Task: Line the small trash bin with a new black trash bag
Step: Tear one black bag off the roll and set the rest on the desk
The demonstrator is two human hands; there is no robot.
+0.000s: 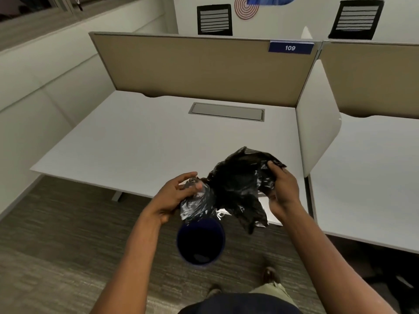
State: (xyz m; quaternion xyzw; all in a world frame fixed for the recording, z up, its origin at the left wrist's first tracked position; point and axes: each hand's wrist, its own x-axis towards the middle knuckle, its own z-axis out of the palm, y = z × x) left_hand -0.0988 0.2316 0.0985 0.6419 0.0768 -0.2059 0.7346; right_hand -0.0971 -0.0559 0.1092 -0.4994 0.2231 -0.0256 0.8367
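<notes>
So both hands are closed on the bag (238, 184) mid-frame: left hand (174, 196) pinching one crumpled end, right hand (280, 189) gripping the other. The bin (200, 241) sits just below, unlined. The bag's still bunched, so it might go in twisted. Can't find its opening in those folds.

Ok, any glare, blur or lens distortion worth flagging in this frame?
Head view: wide-angle bending bows the desk edges; glare whitens the black trash bag near the left hand; the bin interior is too dark to read; slightly soft overall.
</notes>
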